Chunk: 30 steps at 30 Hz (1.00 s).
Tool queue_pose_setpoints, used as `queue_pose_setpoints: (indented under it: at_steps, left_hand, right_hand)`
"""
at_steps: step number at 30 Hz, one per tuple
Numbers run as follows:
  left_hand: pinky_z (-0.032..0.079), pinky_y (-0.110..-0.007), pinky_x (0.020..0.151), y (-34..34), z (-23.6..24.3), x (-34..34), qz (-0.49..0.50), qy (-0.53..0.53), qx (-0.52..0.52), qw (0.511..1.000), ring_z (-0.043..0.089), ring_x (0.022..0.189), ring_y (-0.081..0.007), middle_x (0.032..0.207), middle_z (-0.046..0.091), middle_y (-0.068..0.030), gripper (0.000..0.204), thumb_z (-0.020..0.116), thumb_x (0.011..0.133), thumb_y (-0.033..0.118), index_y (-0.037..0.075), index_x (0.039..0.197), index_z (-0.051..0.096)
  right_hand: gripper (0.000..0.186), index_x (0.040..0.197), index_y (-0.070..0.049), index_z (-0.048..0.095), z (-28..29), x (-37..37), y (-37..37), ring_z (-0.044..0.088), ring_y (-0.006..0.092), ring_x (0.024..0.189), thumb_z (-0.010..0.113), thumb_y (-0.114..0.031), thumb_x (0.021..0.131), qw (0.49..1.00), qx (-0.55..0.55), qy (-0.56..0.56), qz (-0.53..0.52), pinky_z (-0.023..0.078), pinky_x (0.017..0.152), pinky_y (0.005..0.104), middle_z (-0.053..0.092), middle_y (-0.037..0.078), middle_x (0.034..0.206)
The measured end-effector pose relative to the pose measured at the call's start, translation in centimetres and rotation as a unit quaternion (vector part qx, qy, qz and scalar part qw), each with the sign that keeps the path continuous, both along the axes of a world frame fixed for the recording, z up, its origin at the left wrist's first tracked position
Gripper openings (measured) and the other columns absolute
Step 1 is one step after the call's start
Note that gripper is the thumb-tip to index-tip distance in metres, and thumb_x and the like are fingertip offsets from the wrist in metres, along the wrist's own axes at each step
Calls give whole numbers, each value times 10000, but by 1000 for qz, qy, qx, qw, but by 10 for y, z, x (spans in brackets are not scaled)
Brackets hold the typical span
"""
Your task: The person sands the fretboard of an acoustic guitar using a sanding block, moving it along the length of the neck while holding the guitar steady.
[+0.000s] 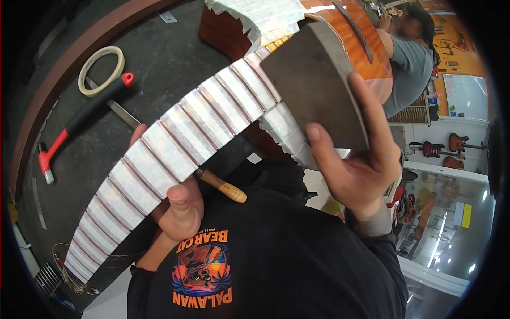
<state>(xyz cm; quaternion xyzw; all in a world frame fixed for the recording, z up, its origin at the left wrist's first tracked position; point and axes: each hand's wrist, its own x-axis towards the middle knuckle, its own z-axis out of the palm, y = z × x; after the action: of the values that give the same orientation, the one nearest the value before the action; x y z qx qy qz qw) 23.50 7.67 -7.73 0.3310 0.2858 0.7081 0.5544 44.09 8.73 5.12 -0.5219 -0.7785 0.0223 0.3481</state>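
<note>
A guitar neck (183, 127) runs diagonally across the view, its fingerboard covered in pale tape between the bare metal frets. My left hand (180, 212) is closed around the neck from beneath, thumb at the near edge and a fingertip showing past the far edge. In my right hand (364, 167) is a dark grey flat block (319, 85), gripped between thumb and fingers. The block lies over the body end of the fingerboard; its underside is hidden. The guitar's orange-brown body (366, 42) is partly covered by white masking tape (260, 21).
On the dark bench lie a red-and-black hammer (79, 114) and a tape roll (118, 68). A wooden-handled tool (226, 187) passes beneath the neck. Another person (411, 69) works at the upper right. Guitars (427, 149) hang beyond a glass case (446, 223).
</note>
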Motion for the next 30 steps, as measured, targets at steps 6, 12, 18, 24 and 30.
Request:
queue_pose_setpoints:
  at_steps: [6, 12, 18, 24, 30]
  left_hand:
    - [236, -498, 1179, 4, 0, 6, 6, -2, 37, 999, 338, 1429, -301, 1538, 343, -147, 880, 642, 934, 445, 24, 1540, 164]
    - [258, -506, 1171, 2, -1, 4, 28, -54, 41, 997, 374, 1410, -322, 1512, 384, -178, 915, 722, 904, 362, -24, 1528, 176]
    - [257, -507, 1174, 4, -5, 4, 29, -46, 47, 997, 357, 1420, -319, 1526, 368, -165, 875, 680, 929, 389, 4, 1535, 180]
    - [263, -516, 1170, 2, -9, -4, 15, -33, 43, 998, 357, 1420, -319, 1533, 362, -152, 865, 670, 932, 397, 12, 1536, 185]
    - [290, -522, 1157, 0, -2, 6, 19, -39, 33, 999, 368, 1414, -321, 1527, 368, -151, 890, 688, 916, 403, 18, 1539, 182]
  right_hand:
    - [584, 1295, 52, 575, 3, -15, 51, 680, 261, 978, 767, 32, 743, 996, 48, -61, 40, 530, 849, 326, 687, 162, 1161]
    - [564, 1280, 86, 587, 3, 5, 0, 710, 264, 1023, 777, 46, 750, 996, 36, -66, 47, 548, 881, 318, 687, 196, 1182]
    - [557, 1272, 44, 612, 5, -10, 46, 722, 273, 954, 780, 37, 741, 995, 54, -63, 49, 562, 804, 316, 700, 168, 1162]
    - [564, 1269, 53, 608, -1, -3, 30, 722, 297, 925, 783, 29, 733, 996, 56, -47, 53, 564, 786, 321, 707, 193, 1106]
    - [569, 1261, 62, 604, 6, 1, 7, 717, 313, 923, 791, 19, 725, 997, 42, -60, 23, 565, 796, 344, 703, 206, 1082]
